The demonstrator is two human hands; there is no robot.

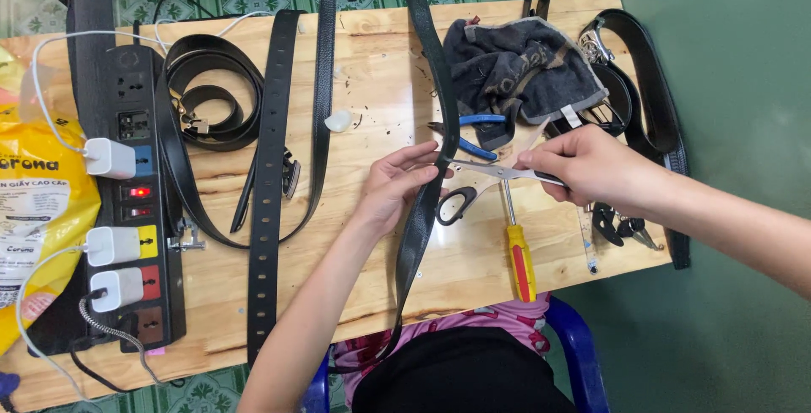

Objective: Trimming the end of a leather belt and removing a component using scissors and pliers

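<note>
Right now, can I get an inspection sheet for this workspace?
Surface: wooden table, scattered dark crumbs.
Job's things: black belt held by left hand; right hand holds a metal tool at it.
Clutter: more belts, scissors, screwdriver, blue pliers, dark cloth, yellow bag.
Fingers: both hands gripping.
Cables: power strip, three white chargers, white cords.
Surroundings: tiled floor, blue chair.
</note>
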